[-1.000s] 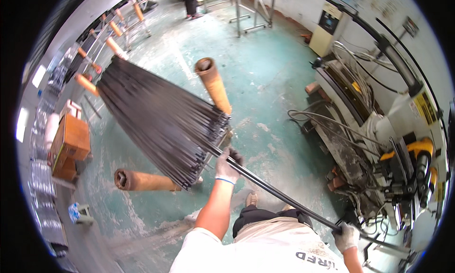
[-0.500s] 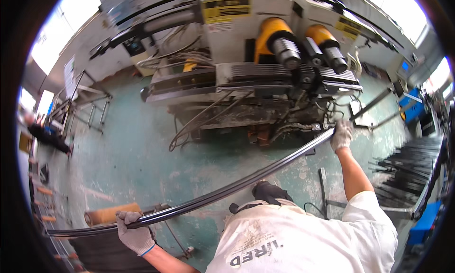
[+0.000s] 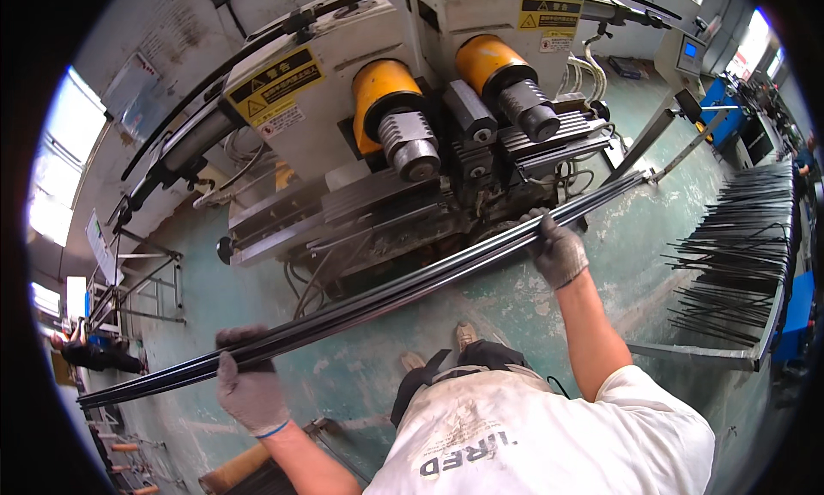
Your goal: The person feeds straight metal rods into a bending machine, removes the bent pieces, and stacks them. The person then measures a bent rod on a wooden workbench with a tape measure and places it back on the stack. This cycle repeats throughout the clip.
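Observation:
A bundle of long, dark, shiny metal rods [image 3: 369,308] stretches slantwise across the view, from low at the left to higher at the right. Near its left part, my left hand [image 3: 251,390] in a grey knit glove is closed round the bundle, thumb on the near side. My gloved right hand [image 3: 558,250] grips the rods further along, and their right end sticks out past it. The bundle is held in front of my body, above the floor. Just beyond it stands a machine with two orange cylinders [image 3: 388,96] ending in ridged metal spindles.
A rack [image 3: 730,355] full of thin dark rods stands at the right. A metal post frame [image 3: 648,143] rises near the bundle's right end. Behind my left hand lies a brown roll [image 3: 236,471]. At the far left are a metal frame [image 3: 142,276] and another person [image 3: 99,356].
My right hand has moved left and closer to my body along the rods. The bundle has risen from the left side and now lies nearer the machine. My view has turned right.

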A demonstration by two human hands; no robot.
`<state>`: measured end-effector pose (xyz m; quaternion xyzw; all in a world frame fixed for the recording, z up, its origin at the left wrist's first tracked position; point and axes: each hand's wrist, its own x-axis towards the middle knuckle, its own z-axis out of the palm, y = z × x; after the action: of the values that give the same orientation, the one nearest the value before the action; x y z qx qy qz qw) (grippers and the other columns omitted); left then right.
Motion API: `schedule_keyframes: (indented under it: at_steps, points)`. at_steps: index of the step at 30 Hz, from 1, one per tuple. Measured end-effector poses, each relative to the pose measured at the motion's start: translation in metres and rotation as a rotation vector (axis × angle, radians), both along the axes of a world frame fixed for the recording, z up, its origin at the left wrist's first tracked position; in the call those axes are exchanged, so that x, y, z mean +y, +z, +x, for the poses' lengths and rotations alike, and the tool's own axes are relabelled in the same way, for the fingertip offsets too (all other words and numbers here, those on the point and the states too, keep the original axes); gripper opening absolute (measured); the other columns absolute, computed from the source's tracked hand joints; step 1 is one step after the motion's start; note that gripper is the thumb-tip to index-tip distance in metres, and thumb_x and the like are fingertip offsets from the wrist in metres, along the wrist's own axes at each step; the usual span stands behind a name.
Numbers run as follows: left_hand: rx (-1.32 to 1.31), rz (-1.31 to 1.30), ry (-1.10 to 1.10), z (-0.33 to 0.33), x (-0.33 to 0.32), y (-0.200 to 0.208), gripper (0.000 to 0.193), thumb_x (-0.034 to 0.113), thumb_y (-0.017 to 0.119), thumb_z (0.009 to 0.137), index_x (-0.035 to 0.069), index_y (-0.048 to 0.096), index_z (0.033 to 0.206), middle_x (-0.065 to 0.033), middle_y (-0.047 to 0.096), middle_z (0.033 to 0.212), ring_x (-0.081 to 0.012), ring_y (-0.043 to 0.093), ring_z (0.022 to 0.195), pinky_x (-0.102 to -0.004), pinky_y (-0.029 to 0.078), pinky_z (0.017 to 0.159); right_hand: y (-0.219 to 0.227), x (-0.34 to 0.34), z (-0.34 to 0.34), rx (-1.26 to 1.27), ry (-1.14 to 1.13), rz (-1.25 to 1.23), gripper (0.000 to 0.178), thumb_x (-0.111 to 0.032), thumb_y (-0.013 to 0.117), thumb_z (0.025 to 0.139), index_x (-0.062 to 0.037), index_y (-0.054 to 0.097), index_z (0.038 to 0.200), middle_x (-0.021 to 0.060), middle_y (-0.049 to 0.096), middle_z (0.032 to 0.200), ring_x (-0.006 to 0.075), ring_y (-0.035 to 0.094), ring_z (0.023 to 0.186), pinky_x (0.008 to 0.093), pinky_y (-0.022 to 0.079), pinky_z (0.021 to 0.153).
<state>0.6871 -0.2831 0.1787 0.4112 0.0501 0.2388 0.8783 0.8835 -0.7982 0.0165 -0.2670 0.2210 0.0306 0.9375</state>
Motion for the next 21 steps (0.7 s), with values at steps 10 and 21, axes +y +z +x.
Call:
schedule_keyframes:
  at_steps: [10,21]
  points:
    - [0.244,0.0,0.1,0.075,0.097,-0.081,0.04,0.036,0.066,0.117,-0.004,0.073,0.123,-0.0156,0.078,0.113,-0.0319,0.075,0.111,-0.048,0.059,0.111,0.048,0.06,0.056,0.018,-0.255,-0.243,0.027,-0.031,0.08,0.112,-0.0058,0.073,0.119,0.0054,0.079,0.101,0.0228,0.077,0.087,0.0405,0.066,0.074]
    - [0.353,-0.384,-0.218,0.201,0.074,-0.132,0.04,0.032,0.069,0.115,-0.001,0.075,0.137,-0.0173,0.077,0.142,-0.0391,0.069,0.136,-0.0605,0.051,0.125,0.058,0.127,0.13,-0.143,-0.264,-0.035,0.03,-0.031,0.071,0.112,-0.0039,0.078,0.122,0.0064,0.082,0.105,0.023,0.079,0.09,0.0367,0.065,0.084]
